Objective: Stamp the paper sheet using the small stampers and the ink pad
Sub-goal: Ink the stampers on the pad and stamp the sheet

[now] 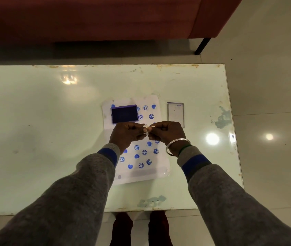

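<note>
A white paper sheet [159,172] lies on the table, covered with several round blue stamp marks. The open blue ink pad [124,114] rests on the sheet's far left part. My left hand [126,134] and my right hand [167,133] meet above the middle of the sheet, fingertips together, pinching a small pale stamper [147,129] between them. Most of the stamper is hidden by my fingers. A metal bangle circles my right wrist.
The ink pad's clear lid [175,113] lies on the glossy pale table [43,130] just right of the sheet. A red sofa [96,16] stands beyond the table's far edge. The table's right edge runs close to the lid.
</note>
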